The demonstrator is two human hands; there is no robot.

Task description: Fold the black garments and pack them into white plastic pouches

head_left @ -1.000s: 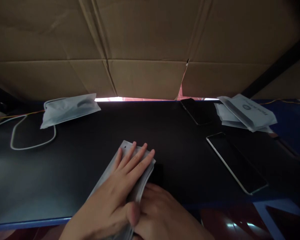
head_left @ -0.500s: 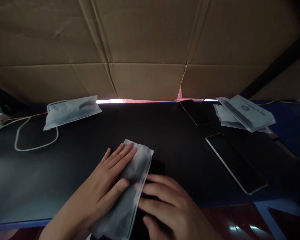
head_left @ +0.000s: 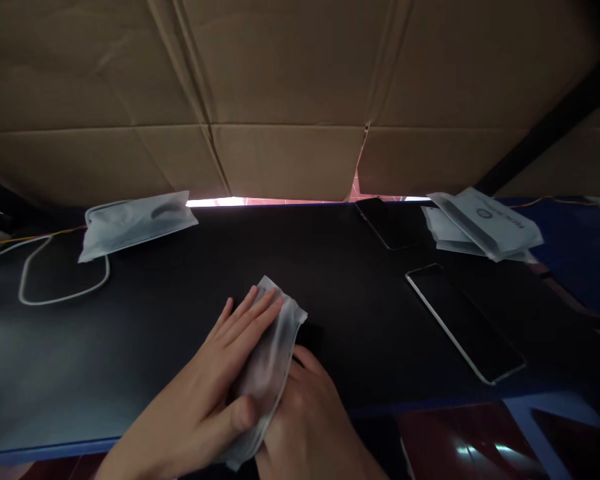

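A frosted plastic pouch (head_left: 267, 373) lies slantwise on the dark mat at the front middle. My left hand (head_left: 225, 373) rests flat across its top, fingers stretched out and the thumb apart. From the right, my right hand (head_left: 300, 407) reaches to the pouch's long right edge, knuckles up. Most of its fingers are hidden under or behind that edge, so whether they grip anything cannot be seen. The pouch's near end is partly covered by both hands.
A second frosted pouch (head_left: 137, 225) and a white cable (head_left: 65, 298) lie back left. Right of centre are a smaller dark phone (head_left: 386, 223) and a larger phone (head_left: 465, 323). Several printed pouches (head_left: 497, 223) are stacked behind. Cardboard (head_left: 290, 73) stands along the back.
My right hand has moved left, its fingers slipping out of sight at the pouch's edge. The pouch has shifted and creased. My left hand remains flat on it. The view has shifted slightly.
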